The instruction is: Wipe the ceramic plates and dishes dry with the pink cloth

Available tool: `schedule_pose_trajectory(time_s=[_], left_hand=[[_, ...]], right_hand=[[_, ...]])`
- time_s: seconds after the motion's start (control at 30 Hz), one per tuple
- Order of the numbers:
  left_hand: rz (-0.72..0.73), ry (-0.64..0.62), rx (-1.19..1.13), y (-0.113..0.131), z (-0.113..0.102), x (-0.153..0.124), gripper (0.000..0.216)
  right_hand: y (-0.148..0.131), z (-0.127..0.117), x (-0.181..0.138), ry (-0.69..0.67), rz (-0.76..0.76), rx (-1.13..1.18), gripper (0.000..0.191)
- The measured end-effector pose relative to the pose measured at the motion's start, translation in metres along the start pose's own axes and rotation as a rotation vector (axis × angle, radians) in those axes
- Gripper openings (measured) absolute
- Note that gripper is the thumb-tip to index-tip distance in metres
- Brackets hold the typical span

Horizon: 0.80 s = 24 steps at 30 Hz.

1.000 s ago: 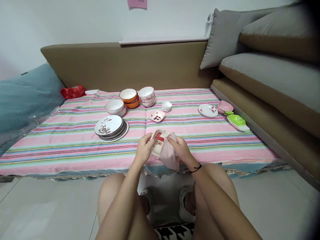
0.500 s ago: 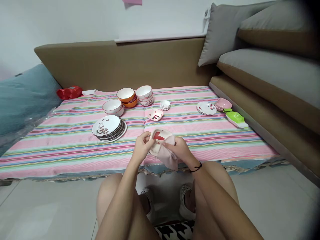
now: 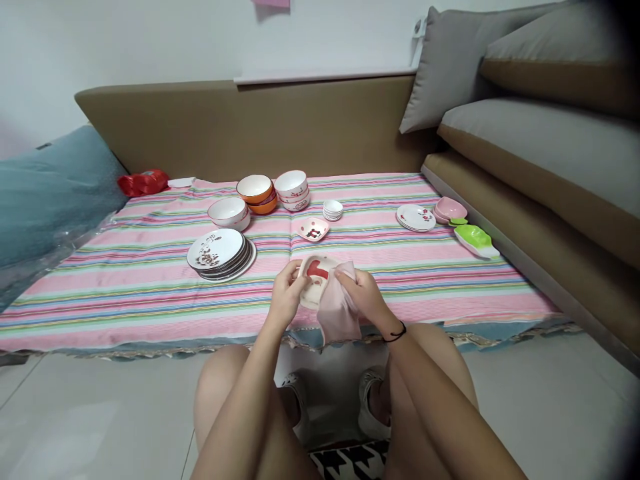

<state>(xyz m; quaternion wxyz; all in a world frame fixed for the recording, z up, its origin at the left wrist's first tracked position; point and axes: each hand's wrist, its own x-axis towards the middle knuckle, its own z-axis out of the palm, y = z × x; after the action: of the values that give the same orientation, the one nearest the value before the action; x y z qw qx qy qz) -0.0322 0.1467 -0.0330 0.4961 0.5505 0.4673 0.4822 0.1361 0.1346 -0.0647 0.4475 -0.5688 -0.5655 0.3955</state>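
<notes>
My left hand (image 3: pixel 289 291) grips the left rim of a small cream dish (image 3: pixel 313 293) with a red pattern inside, thumb over the edge. On the dish's right side, my right hand (image 3: pixel 364 292) is closed on a pale pink cloth (image 3: pixel 340 315), which covers part of the dish and hangs below it. Both hands are held above the front of the striped cloth. Just beyond them lies a similar patterned dish (image 3: pixel 314 230). To the left stands a stack of plates (image 3: pixel 215 250) with a floral print.
White bowls (image 3: pixel 227 212), orange bowls (image 3: pixel 254 190), red-rimmed bowls (image 3: pixel 291 185) and small white cups (image 3: pixel 333 208) stand behind. At right are white plates (image 3: pixel 416 217), pink dishes (image 3: pixel 451 208) and a green dish (image 3: pixel 475 239). Sofa cushions (image 3: pixel 540 127) border the right side.
The right hand has shifted slightly up and right across the dish with the cloth, which now hangs more spread out. The left hand keeps its hold on the dish.
</notes>
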Motion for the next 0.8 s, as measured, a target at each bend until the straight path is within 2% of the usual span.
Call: schedule_pose_trajectory(time_s=[0.1,0.2,0.37,0.47,0.67,0.73,0.8], left_hand=[[0.064,0.154,0.004,-0.009,0.005,0.001,0.02],[0.09,0.176,0.054,-0.013,0.006,0.002,0.023],[0.028,0.014,0.124,-0.004,0.002,0.001,0.013],[0.01,-0.137,0.173,0.003,-0.003,0.001,0.011],[-0.031,-0.444,0.245,0.013,-0.012,0.005,0.012],[-0.042,-0.497,0.232,0.013,-0.013,0.006,0.013],[-0.038,-0.464,0.195,0.012,-0.013,0.008,0.014]], right_hand=[[0.004,0.012,-0.002,-0.038,0.027,0.062,0.029],[0.01,0.021,-0.004,-0.067,0.051,0.13,0.029],[0.014,0.011,0.0,-0.06,0.078,0.066,0.033],[0.01,-0.004,0.002,-0.03,0.02,-0.041,0.039],[0.001,-0.011,-0.006,-0.163,-0.116,-0.302,0.05],[0.0,-0.008,-0.007,-0.172,-0.117,-0.343,0.052],[0.001,-0.006,-0.006,-0.141,-0.109,-0.309,0.051]])
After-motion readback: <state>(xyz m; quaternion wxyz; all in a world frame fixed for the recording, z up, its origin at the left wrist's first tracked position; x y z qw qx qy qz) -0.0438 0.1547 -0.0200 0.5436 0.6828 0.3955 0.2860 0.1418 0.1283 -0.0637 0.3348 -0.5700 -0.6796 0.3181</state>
